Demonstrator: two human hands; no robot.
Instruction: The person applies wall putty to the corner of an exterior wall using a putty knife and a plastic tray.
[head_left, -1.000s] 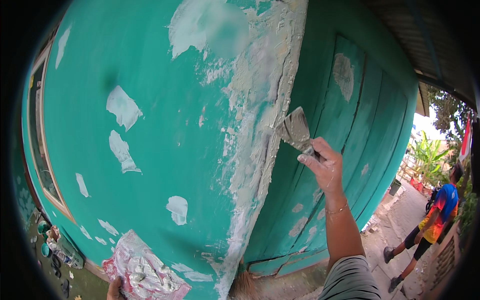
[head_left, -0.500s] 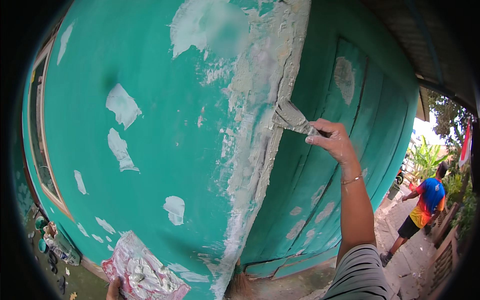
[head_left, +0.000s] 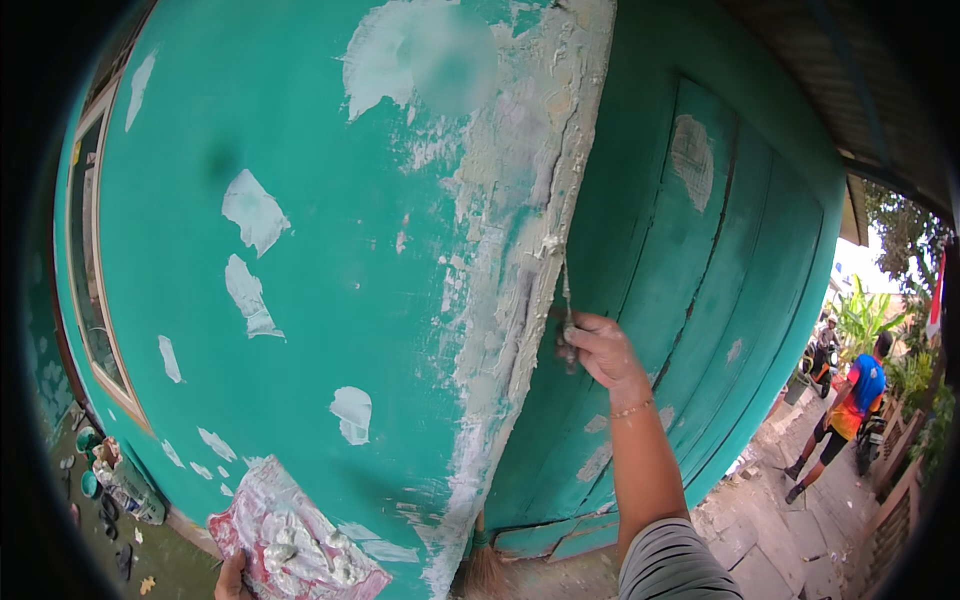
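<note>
My right hand (head_left: 606, 352) is closed around the handle of a putty knife (head_left: 567, 285). The blade is seen edge-on, and its tip lies at the rough putty-covered wall corner (head_left: 505, 290). My left hand (head_left: 232, 580) grips a flat reddish-white board (head_left: 238, 518) at its left edge. Wet white putty (head_left: 300, 548) is heaped on that board, held low in front of the green wall (head_left: 320, 310). Only part of the left hand shows at the lower edge.
Dried putty patches (head_left: 255, 212) dot the wall. Right of the corner is a green panelled surface (head_left: 690, 290). A broom (head_left: 482, 565) stands at the corner's foot. Buckets (head_left: 125, 485) sit at lower left. Another person (head_left: 853, 405) is on the paved path at right, near motorbikes.
My right hand has moved down and left, and the putty knife has turned from flat across the corner to edge-on. The other person has moved slightly along the path.
</note>
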